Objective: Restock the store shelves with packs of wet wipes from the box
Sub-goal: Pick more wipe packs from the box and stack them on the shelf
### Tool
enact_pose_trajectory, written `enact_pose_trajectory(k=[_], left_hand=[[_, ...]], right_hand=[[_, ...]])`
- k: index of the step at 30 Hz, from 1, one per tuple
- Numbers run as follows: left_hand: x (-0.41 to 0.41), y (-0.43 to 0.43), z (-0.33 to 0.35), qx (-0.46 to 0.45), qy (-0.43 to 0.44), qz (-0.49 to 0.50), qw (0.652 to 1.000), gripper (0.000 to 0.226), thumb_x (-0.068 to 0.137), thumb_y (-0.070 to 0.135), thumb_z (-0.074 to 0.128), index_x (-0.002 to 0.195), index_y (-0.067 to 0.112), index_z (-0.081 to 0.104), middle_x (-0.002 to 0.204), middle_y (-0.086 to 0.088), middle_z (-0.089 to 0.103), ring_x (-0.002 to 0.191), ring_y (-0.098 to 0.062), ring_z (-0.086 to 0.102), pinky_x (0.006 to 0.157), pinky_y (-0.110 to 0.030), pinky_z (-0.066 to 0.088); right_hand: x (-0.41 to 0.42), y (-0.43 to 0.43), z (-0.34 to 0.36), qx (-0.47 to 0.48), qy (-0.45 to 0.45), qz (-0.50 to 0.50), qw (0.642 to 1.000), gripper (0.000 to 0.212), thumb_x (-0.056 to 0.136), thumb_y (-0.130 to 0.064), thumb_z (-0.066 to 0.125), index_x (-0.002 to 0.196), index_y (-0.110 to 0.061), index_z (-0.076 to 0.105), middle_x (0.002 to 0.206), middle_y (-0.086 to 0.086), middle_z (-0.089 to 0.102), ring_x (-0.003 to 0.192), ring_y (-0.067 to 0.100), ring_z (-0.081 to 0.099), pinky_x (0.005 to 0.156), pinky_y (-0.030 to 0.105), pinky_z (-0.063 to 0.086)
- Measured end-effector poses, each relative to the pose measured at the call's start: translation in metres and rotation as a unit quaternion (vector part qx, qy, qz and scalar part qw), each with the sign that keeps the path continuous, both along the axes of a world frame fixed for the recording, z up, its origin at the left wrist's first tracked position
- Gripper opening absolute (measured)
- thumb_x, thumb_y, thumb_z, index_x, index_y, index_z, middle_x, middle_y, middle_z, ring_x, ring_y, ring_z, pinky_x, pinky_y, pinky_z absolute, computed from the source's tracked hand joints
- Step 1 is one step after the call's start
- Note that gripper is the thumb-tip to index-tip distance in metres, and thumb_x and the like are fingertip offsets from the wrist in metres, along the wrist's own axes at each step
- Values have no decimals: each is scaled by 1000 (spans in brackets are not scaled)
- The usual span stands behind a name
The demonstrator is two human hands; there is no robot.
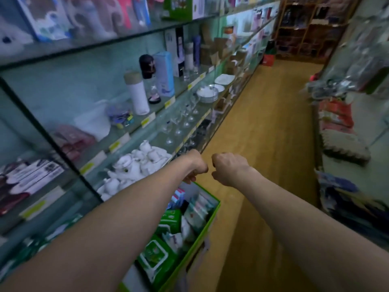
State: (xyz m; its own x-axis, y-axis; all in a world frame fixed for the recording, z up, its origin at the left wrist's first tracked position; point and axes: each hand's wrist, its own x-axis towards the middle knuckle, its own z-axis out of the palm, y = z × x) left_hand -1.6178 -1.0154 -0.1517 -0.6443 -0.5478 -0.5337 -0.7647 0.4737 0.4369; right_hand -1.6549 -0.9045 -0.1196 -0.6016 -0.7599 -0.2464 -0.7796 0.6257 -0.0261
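A green-rimmed cardboard box (207,226) stands on the floor below my arms, against the shelves. Inside lie several packs of wet wipes, green ones (156,257) nearest me and pale ones (200,209) further in. Both arms stretch forward above the box. My left hand (196,168) and my right hand (228,168) hang side by side over its far end, fingers curled down, nothing visible in either. The fingertips are hidden behind the knuckles.
Glass shelves (134,131) run along the left with a white tea set (134,167), stemmed glasses (179,123), flasks (136,93) and plates (210,91). A wooden-floored aisle (263,133) leads ahead. Bagged goods (345,144) line the right side.
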Motion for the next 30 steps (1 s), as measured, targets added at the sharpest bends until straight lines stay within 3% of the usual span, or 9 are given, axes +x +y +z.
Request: enact_pose_trajectory(k=[3,6,8,13,15,17,21,25,30], left_hand=[[15,-37,-26,21,-23,28,999,27,93,15,54,111,-5,57,78,-17,57,56,-25,56,52,-31,47],[28,-64,-54,28,-44,61,997,10,93,11,50,92,2,54,65,-15,49,47,-23,48,45,-29,43],[36,-75,-78,41,-72,75,994,14,94,14,54,88,2,56,65,-15,52,47,-22,49,46,-29,44],[48,-86,-143,116,-138,137,974,22,99,16,50,81,1,49,83,-16,55,61,-20,47,71,-37,50],[51,-88,-161,124,-143,158,969,17,99,18,51,101,2,54,105,-20,62,66,-22,53,67,-36,53],[56,-88,-178,138,-150,170,964,30,99,19,52,124,4,51,118,-21,62,68,-23,56,63,-35,53],[66,-87,-216,172,-173,209,947,40,96,20,55,130,1,49,99,-19,66,62,-22,56,61,-35,55],[80,-83,-253,185,-184,246,934,21,95,20,55,107,2,55,107,-20,62,90,-31,64,80,-41,57],[93,-82,-299,159,-191,185,951,17,93,18,54,104,5,55,91,-10,53,74,-20,53,57,-26,45]], right_hand=[[5,-38,-23,16,-26,17,999,33,97,-21,51,129,-12,51,131,10,55,120,27,54,86,32,45],[10,-66,-51,38,-46,39,997,35,96,-21,53,129,-10,50,133,11,53,122,28,52,90,31,44],[14,-79,-71,50,-62,57,995,35,97,-21,53,129,-8,50,133,13,53,122,29,52,91,32,43],[19,-104,-132,91,-85,100,987,38,96,-25,52,130,-8,48,133,14,54,122,29,52,93,34,43],[17,-109,-158,99,-93,106,985,36,97,-23,50,130,-11,49,133,12,54,122,29,53,95,34,44],[14,-112,-180,117,-108,114,981,35,98,-20,48,132,-11,48,133,12,54,121,29,53,96,35,44],[9,-112,-222,152,-125,141,970,38,98,-16,46,134,-6,43,130,13,56,119,29,55,92,37,46],[19,-104,-267,189,-143,174,956,32,99,-20,46,128,-8,47,133,13,53,123,28,52,97,36,43],[40,-90,-316,220,-186,201,936,37,99,-19,42,135,-11,41,137,16,46,123,32,50,96,40,43]])
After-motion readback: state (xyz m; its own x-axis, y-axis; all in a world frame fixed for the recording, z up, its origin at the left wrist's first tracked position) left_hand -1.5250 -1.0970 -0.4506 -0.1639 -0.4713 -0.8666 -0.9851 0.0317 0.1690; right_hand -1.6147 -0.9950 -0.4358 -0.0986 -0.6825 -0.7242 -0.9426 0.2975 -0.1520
